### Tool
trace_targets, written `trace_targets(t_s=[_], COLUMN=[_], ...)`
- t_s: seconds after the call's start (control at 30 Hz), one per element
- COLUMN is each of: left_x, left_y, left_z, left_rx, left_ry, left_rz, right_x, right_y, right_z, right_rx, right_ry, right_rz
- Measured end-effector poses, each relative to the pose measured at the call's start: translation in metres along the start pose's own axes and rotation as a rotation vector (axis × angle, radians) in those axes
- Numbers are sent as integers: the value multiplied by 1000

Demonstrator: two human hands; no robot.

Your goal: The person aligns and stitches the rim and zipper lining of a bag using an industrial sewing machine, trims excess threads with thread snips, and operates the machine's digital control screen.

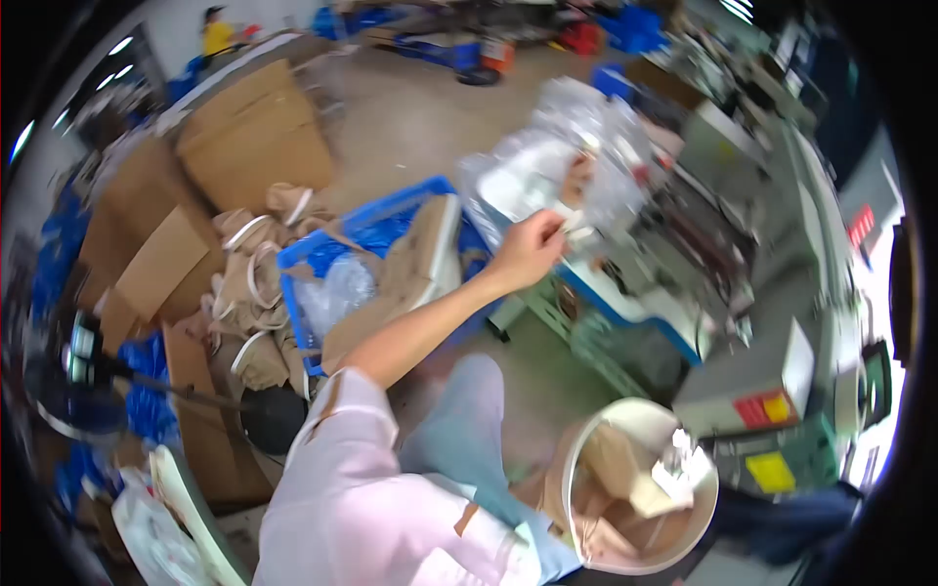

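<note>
My left hand [532, 251] reaches out over the near edge of a white and blue work table [635, 308], its fingers pinched together. A small whitish piece [581, 235] shows at the fingertips, too blurred to identify. Down at the right, my right hand [604, 539] is low inside a round cream bucket [705, 488], beside tan pieces [611, 459]; its fingers are blurred and partly hidden. Clear plastic bags [606, 127] lie on the table beyond my left hand.
A blue crate [296, 317] with plastic and brown material stands left of the table. Tan fabric pieces [249, 278] are heaped beside cardboard boxes [254, 132]. Grey machinery [747, 381] lines the right. A person in yellow [217, 34] is far off.
</note>
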State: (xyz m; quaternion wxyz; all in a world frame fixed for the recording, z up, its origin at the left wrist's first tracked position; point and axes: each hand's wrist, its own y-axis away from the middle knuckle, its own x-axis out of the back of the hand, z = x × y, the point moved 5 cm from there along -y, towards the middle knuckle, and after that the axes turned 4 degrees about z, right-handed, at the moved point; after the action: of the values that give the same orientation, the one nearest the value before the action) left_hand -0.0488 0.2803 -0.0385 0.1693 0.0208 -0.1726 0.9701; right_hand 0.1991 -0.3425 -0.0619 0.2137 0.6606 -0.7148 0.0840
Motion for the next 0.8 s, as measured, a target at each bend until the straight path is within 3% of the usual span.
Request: trace_targets(t_s=[0.03, 0.07, 0.1, 0.13, 0.17, 0.23, 0.27, 0.33, 0.4, 0.6, 0.67, 0.8], left_x=[-10, -17, -25, -34, -41, -63, -74, -85, -85, -70, -69, -83], left_y=[43, 86, 127, 164, 193, 234, 247, 264, 271, 256, 253, 272], left_z=[16, 41, 69, 82, 100, 123, 136, 148, 149, 128, 120, 125], left_rx=[42, 66, 68, 148, 51, -130, -112, -130, -112, 186, 258, 660], left_ry=[148, 137, 211, 243, 122, 88, 136, 159, 181, 501, 599, 785], left_rz=[-83, -228, -270, -315, -396, -540, -646, -674, -662, -393, -540, -630], right_x=[-15, -16, -24, -40, -57, -95, -111, -129, -133, -106, -100, -96], right_y=[20, 6, 24, 60, 88, 148, 166, 180, 183, 172, 174, 178], right_z=[-36, -31, -40, -68, -83, -134, -143, -141, -137, -116, -115, -112], right_rx=[59, 263, 194, 297, 370, 420, 391, 394, 624, 792, 660, 741], right_ry=[-115, -147, -368, -475, -501, -364, -308, -183, -218, -448, -469, -351], right_rz=[-35, -249, -372, -476, -568, -734, -819, -996, -948, -741, -769, -807])
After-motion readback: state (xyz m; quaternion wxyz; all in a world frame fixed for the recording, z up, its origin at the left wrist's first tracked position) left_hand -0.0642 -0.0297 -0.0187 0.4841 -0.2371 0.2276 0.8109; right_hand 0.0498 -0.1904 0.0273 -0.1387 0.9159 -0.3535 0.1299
